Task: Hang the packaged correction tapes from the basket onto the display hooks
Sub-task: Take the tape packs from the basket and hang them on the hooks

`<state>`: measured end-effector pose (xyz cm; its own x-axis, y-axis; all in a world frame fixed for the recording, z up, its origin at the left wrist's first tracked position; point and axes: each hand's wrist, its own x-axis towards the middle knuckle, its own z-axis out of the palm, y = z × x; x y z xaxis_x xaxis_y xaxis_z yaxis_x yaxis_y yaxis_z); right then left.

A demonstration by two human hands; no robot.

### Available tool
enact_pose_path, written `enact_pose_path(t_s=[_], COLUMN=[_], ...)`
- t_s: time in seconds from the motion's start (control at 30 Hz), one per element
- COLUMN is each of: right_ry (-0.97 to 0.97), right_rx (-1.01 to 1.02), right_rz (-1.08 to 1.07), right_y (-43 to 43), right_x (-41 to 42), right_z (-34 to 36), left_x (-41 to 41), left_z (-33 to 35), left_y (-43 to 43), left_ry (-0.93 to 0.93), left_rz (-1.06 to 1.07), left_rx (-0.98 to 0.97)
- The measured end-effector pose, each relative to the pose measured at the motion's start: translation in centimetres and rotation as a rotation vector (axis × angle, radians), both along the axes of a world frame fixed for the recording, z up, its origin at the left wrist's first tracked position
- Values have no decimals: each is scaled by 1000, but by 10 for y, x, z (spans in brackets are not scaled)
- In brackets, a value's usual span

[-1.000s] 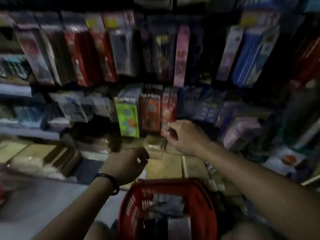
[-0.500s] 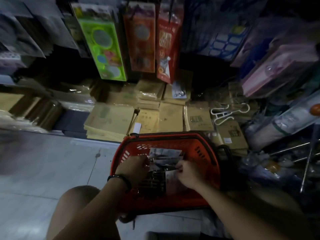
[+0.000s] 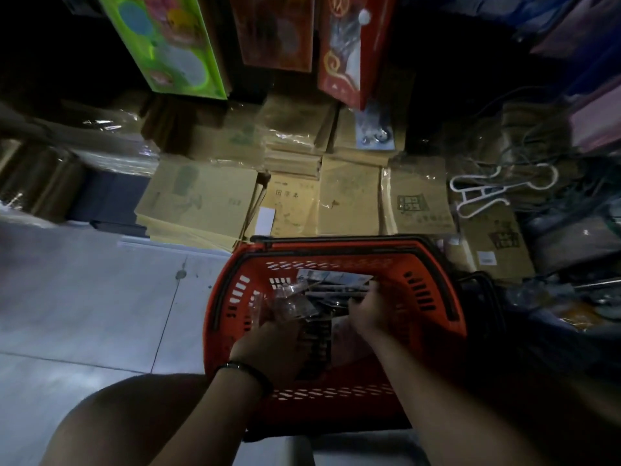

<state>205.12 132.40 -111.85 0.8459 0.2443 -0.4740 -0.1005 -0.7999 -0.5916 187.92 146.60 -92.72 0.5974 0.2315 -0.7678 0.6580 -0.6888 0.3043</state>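
The red basket [image 3: 433, 297] stands on the floor just in front of me, low in the head view. Several packaged correction tapes [image 3: 336, 280] in clear wrappers lie inside it. My left hand [image 3: 268, 344] is inside the basket and grips a bunch of the clear packs [image 3: 289, 306] at their near end. My right hand [image 3: 369, 312] is beside it, fingers curled down onto a pack in the pile. The display hooks are out of view; only the lower ends of hanging packs show at the top.
Wrapped stacks of brown notebooks [image 3: 349, 200] lie on the low shelf behind the basket. A green pack [image 3: 168, 42] and a red pack [image 3: 346, 55] hang above. White hangers [image 3: 487, 193] lie at right. Tiled floor [image 3: 84, 297] spreads left; my knee [image 3: 127, 422] is at bottom left.
A second ago both hands were up at the hanging packs. The view has tipped down, and both hands have dropped into the basket and taken hold of packs.
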Motion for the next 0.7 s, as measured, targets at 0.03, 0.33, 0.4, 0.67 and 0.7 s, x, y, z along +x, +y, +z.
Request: enact_pose_path(t_s=[0.03,0.33,0.4,0.67,0.7], right_ry=[-4,-126,-153,-527,-536], right_rx=[-9,277,278,428,459], right_rz=[-26,14,98,252,265], right_y=[0,-10,-15,-27,-26], right_x=[3,4,-4,-62,-70], right_z=[-4,16,36,127,132], left_x=[2,6,10,22,19], left_z=[2,2,2,18,9], left_y=[-1,6,8,-1,-2], left_ry=[-12,-50,-78,-347,-411], left_rz=[13,116,200,714,777], left_rx=[-41,-67,-122,-395,-381])
